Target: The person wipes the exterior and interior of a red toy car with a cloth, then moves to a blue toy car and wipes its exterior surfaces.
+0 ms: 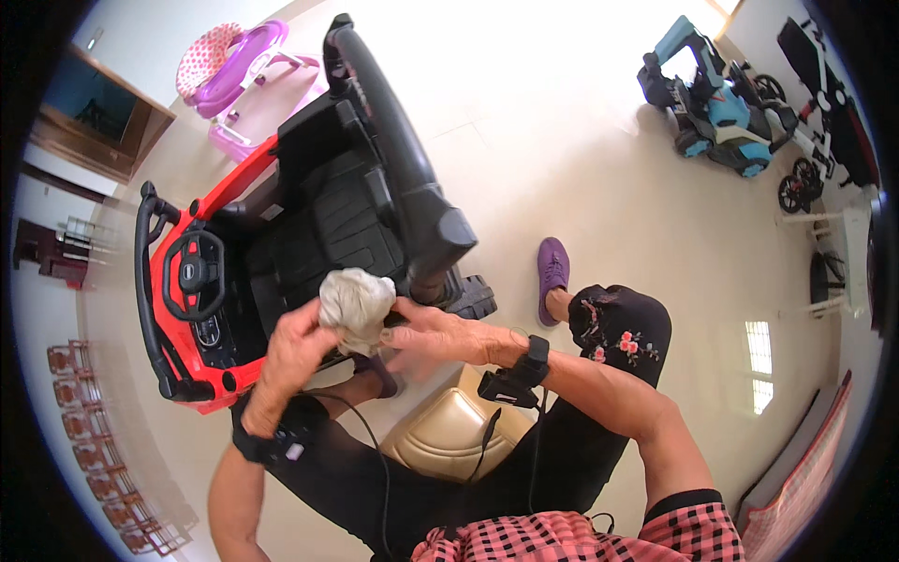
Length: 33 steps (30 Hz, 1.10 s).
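A crumpled pale grey cloth (pixel 356 307) is bunched up between my two hands, in front of the toy car. My left hand (pixel 298 348) grips its left side, thumb and fingers closed on the fabric. From the right, my right hand (pixel 440 335) closes on the cloth's other side; its lower fingers are slightly blurred. Just beyond them is a red and black ride-on toy car (pixel 245 178), with a black steering wheel (pixel 194 275), a black seat (pixel 342 225) and a thick black bar (pixel 398 140) along its right side.
I sit on a glossy golden stool (pixel 454 431), and cords hang from my wrist straps. A purple baby walker (pixel 245 61) stands at the far left. Far right are a blue and black toy vehicle (pixel 726 112) and a stroller (pixel 824 122). Wooden chairs (pixel 103 450) line the left.
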### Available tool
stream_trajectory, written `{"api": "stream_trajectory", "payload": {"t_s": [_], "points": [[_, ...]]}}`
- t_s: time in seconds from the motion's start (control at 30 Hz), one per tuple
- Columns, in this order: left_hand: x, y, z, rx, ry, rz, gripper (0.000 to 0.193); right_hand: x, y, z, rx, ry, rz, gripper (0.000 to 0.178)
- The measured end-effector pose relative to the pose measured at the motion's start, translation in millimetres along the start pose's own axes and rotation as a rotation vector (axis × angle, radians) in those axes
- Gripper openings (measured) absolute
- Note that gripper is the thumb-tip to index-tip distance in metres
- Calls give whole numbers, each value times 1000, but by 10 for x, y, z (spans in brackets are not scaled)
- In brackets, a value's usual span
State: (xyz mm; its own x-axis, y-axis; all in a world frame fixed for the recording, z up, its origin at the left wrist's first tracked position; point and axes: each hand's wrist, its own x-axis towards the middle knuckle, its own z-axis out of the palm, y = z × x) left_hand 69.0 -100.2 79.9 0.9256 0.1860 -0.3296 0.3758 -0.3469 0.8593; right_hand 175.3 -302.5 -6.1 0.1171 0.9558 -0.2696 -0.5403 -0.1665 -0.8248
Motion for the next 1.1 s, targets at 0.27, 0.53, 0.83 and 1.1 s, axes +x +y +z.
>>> {"api": "stream_trajectory", "payload": {"t_s": [0.27, 0.53, 0.83, 1.1], "points": [[-473, -34, 827, 214, -49, 278, 36, -142, 304, -116, 94, 33, 81, 58], [-29, 499, 802, 102, 320, 287, 68, -353, 258, -572, 19, 332, 111, 49], [663, 610, 1085, -275, 315, 354, 68, -266, 409, -506, 447, 815, -181, 40], [651, 673, 952, -222, 220, 247, 60, -325, 82, -547, 670, 1139, -280, 40]]}}
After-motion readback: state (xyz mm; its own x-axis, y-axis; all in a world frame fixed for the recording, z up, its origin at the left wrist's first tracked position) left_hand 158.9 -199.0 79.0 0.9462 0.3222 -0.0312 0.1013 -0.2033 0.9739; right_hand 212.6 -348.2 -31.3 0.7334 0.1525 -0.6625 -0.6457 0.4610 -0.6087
